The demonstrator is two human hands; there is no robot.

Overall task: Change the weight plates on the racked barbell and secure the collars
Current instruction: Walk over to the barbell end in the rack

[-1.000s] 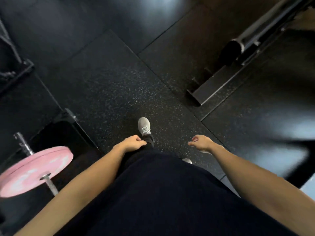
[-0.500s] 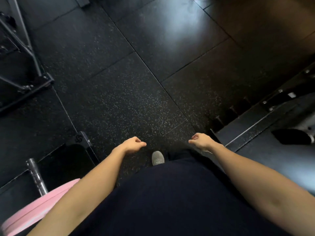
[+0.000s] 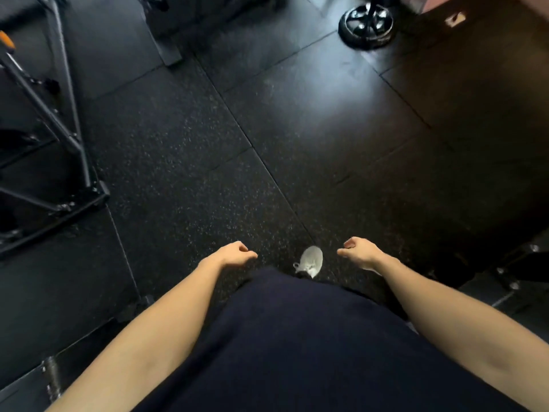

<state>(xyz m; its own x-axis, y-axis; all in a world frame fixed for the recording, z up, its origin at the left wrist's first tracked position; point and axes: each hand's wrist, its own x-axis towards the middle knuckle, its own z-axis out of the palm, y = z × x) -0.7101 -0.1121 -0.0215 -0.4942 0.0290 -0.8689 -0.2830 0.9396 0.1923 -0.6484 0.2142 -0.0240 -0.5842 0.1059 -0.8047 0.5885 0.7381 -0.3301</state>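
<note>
Both hands free atm. My left hand is loosely curled, fingers half closed on nothing; my right hand same, thumb and fingers bent in a loose hook, empty. Both hang in front of my waist, w/ one grey shoe on the rubber floor between them. No racked bar, collar or coloured plate in view, so can't say where they sit rel. to either hand. Only plate-like thing: a black spoked plate w/ a post through its hub, far fwd of my right hand, well apart; blurry, can't tell if loose or stored. Dark steel frame is fwd and outboard of my left hand. Handling guess: iron or rubber-coated disc = heavy, rigid, not fragile, smooth faces could slip. I'd take it two-handed at opposite rim edges or through the spoke cutouts, keep it close to body, toes clear. Collars prob. light, one hand OK.
</note>
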